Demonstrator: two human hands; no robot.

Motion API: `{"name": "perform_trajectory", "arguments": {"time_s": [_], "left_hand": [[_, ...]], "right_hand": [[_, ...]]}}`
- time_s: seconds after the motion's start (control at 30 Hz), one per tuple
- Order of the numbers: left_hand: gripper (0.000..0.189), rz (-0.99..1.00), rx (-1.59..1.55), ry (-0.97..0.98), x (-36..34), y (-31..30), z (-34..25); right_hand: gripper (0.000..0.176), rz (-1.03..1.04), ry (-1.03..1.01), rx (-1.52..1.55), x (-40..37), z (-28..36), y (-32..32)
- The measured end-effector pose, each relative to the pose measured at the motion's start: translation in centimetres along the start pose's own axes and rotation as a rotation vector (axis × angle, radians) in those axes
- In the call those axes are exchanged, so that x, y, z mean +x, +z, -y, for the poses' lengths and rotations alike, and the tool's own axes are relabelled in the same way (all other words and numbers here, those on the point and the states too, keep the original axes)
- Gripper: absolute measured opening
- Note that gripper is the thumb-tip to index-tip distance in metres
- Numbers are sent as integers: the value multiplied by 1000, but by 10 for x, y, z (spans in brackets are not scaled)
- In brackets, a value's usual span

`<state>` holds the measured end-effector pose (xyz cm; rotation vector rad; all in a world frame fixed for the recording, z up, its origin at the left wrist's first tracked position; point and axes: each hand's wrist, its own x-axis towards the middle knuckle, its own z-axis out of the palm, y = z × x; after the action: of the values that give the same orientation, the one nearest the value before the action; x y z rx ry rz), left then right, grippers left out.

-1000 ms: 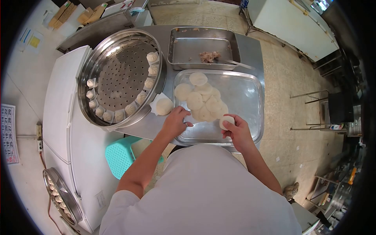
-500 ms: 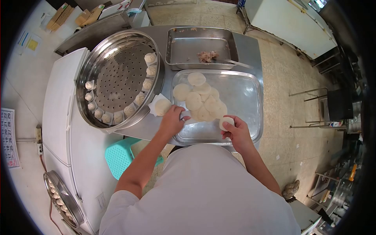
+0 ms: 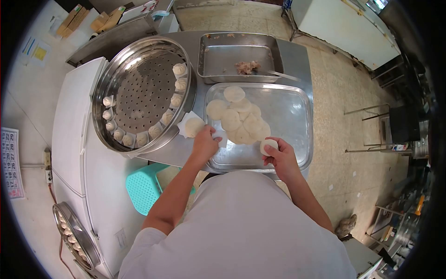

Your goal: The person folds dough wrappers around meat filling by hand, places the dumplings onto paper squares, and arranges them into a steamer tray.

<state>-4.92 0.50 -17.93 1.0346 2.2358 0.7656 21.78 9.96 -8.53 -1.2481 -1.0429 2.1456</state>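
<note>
My left hand (image 3: 205,143) is at the left edge of the shallow metal tray (image 3: 290,159), with its fingers closed on a small white paper square (image 3: 221,138). Just behind its fingertips lies a round dough wrapper (image 3: 193,126) on white paper. My right hand (image 3: 282,158) grips a pale dough piece (image 3: 268,147) over the tray's front right part. Overlapping round wrappers (image 3: 241,122) lie on the tray between my hands. In the round perforated steamer (image 3: 139,95), pleated buns (image 3: 167,116) on paper squares line the rim.
Behind the tray stands a deep metal pan (image 3: 223,58) with some meat filling (image 3: 246,67) and a utensil (image 3: 284,75). A turquoise stool (image 3: 143,189) stands below the table at the left. A second steamer (image 3: 76,237) with buns is at lower left.
The paper at my left hand now shows as a wider square beside the fingers. My right hand keeps its grip on the dough piece. The whole view has shifted very slightly.
</note>
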Motion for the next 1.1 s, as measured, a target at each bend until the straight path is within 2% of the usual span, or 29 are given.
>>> {"name": "perform_trajectory", "arguments": {"time_s": [0.07, 0.17, 0.27, 0.47, 0.57, 0.67, 0.87, 0.97, 1.1], "left_hand": [[38, -66, -22, -2, -5, 2, 8], [45, -59, -214, -36, -12, 5, 15], [40, -55, -230, -10, -20, 1, 12], [28, -338, -59, 207, -32, 2, 12], [24, -245, 113, 472, -44, -6, 5], [21, -137, 162, 561, -46, 4, 12], [18, -21, 154, 448, -34, -2, 7], [14, 9, 163, 519, -28, -1, 12], [6, 39, 108, 501, -23, 2, 15]], "right_hand": [[37, -3, 2, 1, 0, 0, -1], [37, -2, 6, 3, 0, -1, -1], [37, 4, 6, -1, 0, 0, 1], [39, 13, 20, -20, 1, 1, 4], [39, 20, 26, -24, 1, 1, 5], [39, 24, 25, -27, 2, 0, 5], [38, 15, 30, -39, 1, -1, 6], [38, 21, 24, -29, 2, -3, 5], [38, 15, 18, -14, 0, -2, 5]]}}
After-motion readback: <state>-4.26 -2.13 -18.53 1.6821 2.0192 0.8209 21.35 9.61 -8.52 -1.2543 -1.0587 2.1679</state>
